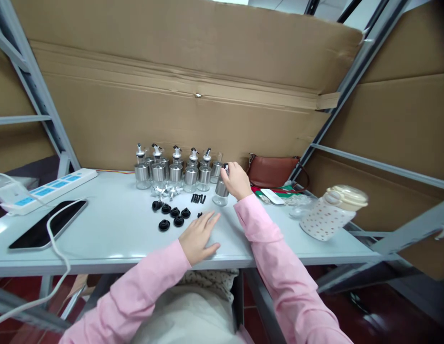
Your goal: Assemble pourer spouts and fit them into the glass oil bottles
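My right hand [237,180] is closed around the top of a glass and metal dispenser bottle [222,188], which stands upright on the table at the right end of the bottle row. Its pour spout is mostly hidden by my fingers. Near the front edge my left hand [199,239] rests with fingers stretched out, holding nothing. Several black ring-shaped caps [174,212] lie to its upper left. A small bunch of black stick-like pieces [198,198] sits between the caps and the held bottle. Clear and white spout parts [167,191] are heaped before the bottles.
Several spout-topped bottles [176,173] line the cardboard back wall [193,119]. At right are a brown bag [274,171], a white flat device [272,196] and a dotted jug [327,215]. A phone [49,224], white cable and power strip [51,190] occupy the left.
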### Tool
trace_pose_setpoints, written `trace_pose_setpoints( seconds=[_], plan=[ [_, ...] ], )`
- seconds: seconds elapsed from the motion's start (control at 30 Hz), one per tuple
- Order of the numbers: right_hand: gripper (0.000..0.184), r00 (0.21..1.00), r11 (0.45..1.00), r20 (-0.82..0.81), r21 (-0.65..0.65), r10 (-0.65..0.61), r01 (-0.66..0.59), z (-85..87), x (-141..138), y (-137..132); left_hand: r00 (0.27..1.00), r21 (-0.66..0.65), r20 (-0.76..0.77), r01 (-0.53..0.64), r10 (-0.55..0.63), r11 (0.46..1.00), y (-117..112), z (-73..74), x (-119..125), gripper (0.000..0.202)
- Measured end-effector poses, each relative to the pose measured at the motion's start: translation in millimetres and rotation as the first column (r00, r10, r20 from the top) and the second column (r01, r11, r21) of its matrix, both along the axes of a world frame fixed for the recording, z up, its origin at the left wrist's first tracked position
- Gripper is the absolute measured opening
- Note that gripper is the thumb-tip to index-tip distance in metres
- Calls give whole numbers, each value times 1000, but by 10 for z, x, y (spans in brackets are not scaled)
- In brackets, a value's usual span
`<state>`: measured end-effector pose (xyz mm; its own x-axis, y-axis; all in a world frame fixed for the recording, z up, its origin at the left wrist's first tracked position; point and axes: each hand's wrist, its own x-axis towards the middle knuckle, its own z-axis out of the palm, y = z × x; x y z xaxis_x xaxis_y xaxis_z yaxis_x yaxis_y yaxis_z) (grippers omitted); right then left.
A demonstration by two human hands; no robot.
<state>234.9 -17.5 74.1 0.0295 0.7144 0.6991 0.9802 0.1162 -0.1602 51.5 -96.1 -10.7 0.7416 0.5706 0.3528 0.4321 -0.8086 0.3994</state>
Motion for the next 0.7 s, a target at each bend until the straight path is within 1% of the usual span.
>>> trace_pose_setpoints(
  seconds=[0.03, 0.1, 0.17, 0.23, 0.27, 0.33, 0.4, 0.47, 0.57, 0.63, 0.7],
  plan=[
    [22, 1000, 1000, 4, 5, 0, 0, 14, -22, -128, 997, -42, 82, 4, -1, 999, -34, -44, 18, 73],
    [21, 999, 999, -8, 28, 45, -44, 35, -81, -410, 968, -136, 250, 8, 27, 991, -69, -119, 72, 81],
    [19, 991, 991, -38, 49, 129, -127, 45, -163, -698, 920, -224, 386, 22, 68, 974, -75, -168, 149, 89],
    [17, 970, 973, -77, 58, 229, -225, 50, -257, -952, 875, -279, 477, 57, 87, 958, -75, -186, 224, 94],
    [17, 961, 966, -100, 54, 258, -254, 52, -304, -1057, 853, -291, 513, 71, 94, 954, -78, -183, 251, 96],
    [16, 931, 941, -136, 55, 339, -335, 55, -386, -1215, 815, -306, 567, 73, 121, 949, -92, -156, 277, 96],
    [14, 884, 903, -184, 64, 429, -425, 57, -443, -1307, 783, -344, 597, 51, 176, 938, -118, -107, 270, 91],
    [14, 838, 871, -241, 83, 490, -485, 55, -469, -1343, 775, -412, 587, 38, 234, 910, -148, -48, 247, 83],
    [15, 765, 851, -383, 139, 517, -506, 55, -468, -1307, 792, -499, 529, -1, 305, 867, -187, 32, 211, 69],
    [19, 678, 843, -511, 218, 528, -492, 72, -459, -1236, 806, -519, 489, -39, 333, 854, -202, 62, 194, 62],
    [23, 551, 820, -623, 302, 555, -485, 112, -463, -1144, 820, -530, 459, -56, 341, 846, -208, 71, 182, 57]
  ],
)
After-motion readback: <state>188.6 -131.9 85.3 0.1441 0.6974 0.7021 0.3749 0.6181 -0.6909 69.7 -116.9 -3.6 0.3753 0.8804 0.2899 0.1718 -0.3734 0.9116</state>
